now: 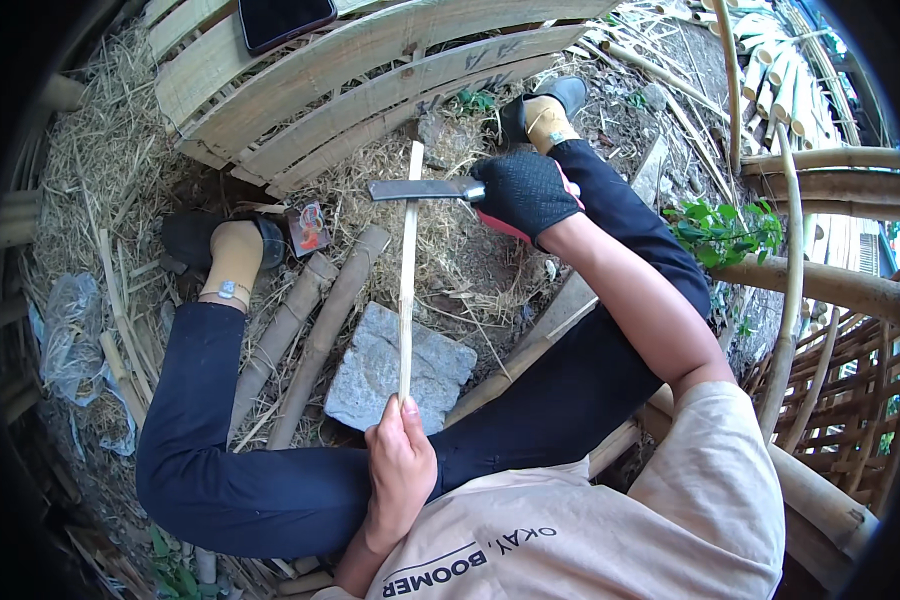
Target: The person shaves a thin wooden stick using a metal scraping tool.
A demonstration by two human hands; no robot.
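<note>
A pale, narrow bamboo strip (407,290) stretches away from my lap, its near end pinched in my bare left hand (402,463). My right hand (526,195), in a black and pink work glove, is closed round the handle of a knife (418,189). The flat, dark blade points left and lies across the strip near its far end. Most of the handle is hidden inside the glove. Beneath the strip, a rough grey stone block (385,365) rests on the ground between my legs.
A slatted wooden crate (350,95) stands ahead, with a dark phone (282,22) on top. Bamboo poles (325,335) lie left of the stone. Crumpled clear plastic (75,335) is at far left. Cut bamboo tubes (780,85) are piled at far right, behind bamboo rails (820,285).
</note>
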